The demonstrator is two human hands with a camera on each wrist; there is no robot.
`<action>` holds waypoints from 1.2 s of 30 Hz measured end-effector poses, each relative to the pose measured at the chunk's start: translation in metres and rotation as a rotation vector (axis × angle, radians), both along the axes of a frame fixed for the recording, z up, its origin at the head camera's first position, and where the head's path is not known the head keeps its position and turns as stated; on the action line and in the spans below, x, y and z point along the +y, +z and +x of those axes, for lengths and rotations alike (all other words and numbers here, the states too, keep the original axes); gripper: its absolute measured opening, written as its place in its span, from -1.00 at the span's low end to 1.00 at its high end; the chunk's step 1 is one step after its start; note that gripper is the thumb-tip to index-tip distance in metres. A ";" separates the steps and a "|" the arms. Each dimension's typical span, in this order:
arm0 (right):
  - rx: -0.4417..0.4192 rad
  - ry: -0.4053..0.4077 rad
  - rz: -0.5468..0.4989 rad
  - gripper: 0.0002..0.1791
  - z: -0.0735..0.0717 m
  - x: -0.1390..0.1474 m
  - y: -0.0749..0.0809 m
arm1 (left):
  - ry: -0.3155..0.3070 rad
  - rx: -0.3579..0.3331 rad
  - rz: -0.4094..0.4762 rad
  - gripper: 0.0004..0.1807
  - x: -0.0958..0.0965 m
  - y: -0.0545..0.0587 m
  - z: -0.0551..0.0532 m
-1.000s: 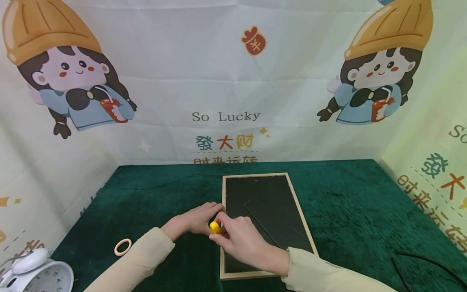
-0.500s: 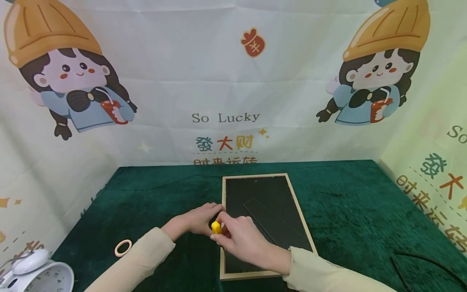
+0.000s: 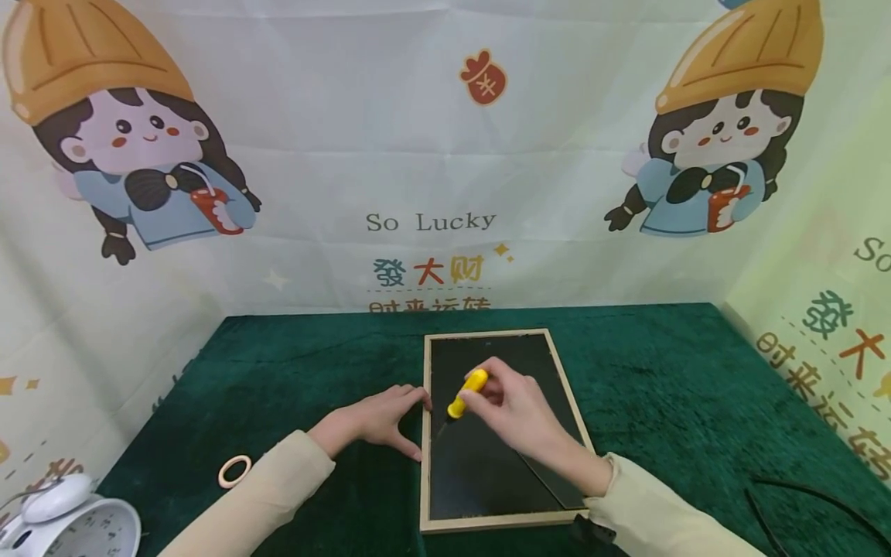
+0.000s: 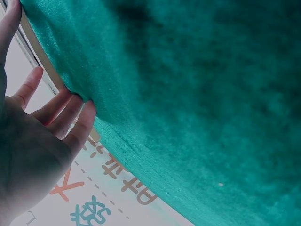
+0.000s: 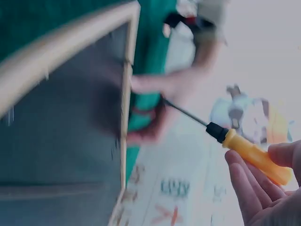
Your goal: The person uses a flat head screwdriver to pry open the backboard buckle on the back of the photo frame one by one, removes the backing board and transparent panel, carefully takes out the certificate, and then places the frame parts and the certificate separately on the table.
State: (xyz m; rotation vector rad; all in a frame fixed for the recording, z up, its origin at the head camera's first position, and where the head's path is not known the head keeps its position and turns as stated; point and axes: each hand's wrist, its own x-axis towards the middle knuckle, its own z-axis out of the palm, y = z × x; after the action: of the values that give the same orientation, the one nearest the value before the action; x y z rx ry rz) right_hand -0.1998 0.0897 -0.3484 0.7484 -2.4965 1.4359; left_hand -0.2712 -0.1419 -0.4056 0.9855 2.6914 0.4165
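A screwdriver with a yellow handle (image 3: 468,393) is pinched by my right hand (image 3: 522,410) above a black board. In the right wrist view the screwdriver (image 5: 256,157) shows a black collar and a thin metal shaft. The board (image 3: 487,495) has a pale wooden frame and lies flat on green cloth. Along its left edge my left hand (image 3: 379,416) touches the frame, thumb and fingers spread. The left wrist view shows those fingertips (image 4: 87,110) close along the wooden edge.
A pale wooden ring (image 3: 234,471) lies left of my left forearm. At the lower left stands a white alarm clock (image 3: 90,526). A black cord (image 3: 821,495) curves over the cloth on the right. A printed curtain (image 3: 313,155) hangs behind the table.
My right hand has lifted the screwdriver up and to the right, away from the frame's left edge. The left hand stays at that edge, its thumb and fingers now in plain view.
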 end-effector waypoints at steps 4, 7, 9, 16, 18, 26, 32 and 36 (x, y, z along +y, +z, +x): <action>-0.105 -0.081 -0.089 -0.68 -0.015 0.034 0.007 | -0.020 0.007 0.005 -0.27 -0.001 0.000 0.000; -0.209 -0.115 -0.147 -0.54 -0.031 0.066 0.001 | -0.029 0.008 0.008 -0.26 -0.002 -0.001 0.001; -0.292 -0.163 -0.156 -0.43 -0.044 0.089 -0.013 | -0.035 0.004 0.010 -0.27 -0.002 -0.001 0.001; -0.565 -0.260 -0.254 -0.30 -0.060 0.144 -0.058 | -0.039 -0.038 0.012 -0.27 -0.003 0.001 0.001; -0.606 -0.256 -0.291 -0.32 -0.053 0.146 -0.056 | -0.035 -0.044 0.004 -0.26 -0.003 0.001 0.001; -0.725 -0.215 -0.407 -0.52 -0.045 0.142 -0.057 | -0.037 -0.019 0.002 -0.32 -0.004 0.000 0.001; -0.706 -0.214 -0.381 -0.53 -0.051 0.139 -0.058 | -0.063 0.100 -0.052 -0.34 -0.001 0.000 0.003; -0.698 -0.203 -0.352 -0.53 -0.053 0.137 -0.055 | -0.108 0.237 -0.123 -0.32 0.002 0.002 0.005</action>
State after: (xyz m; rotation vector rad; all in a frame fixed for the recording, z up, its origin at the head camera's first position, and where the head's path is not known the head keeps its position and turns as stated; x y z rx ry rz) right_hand -0.2527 0.2270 -0.4031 -0.1006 -2.5140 2.2515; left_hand -0.2660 -0.1401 -0.4035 1.2038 2.8112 0.1174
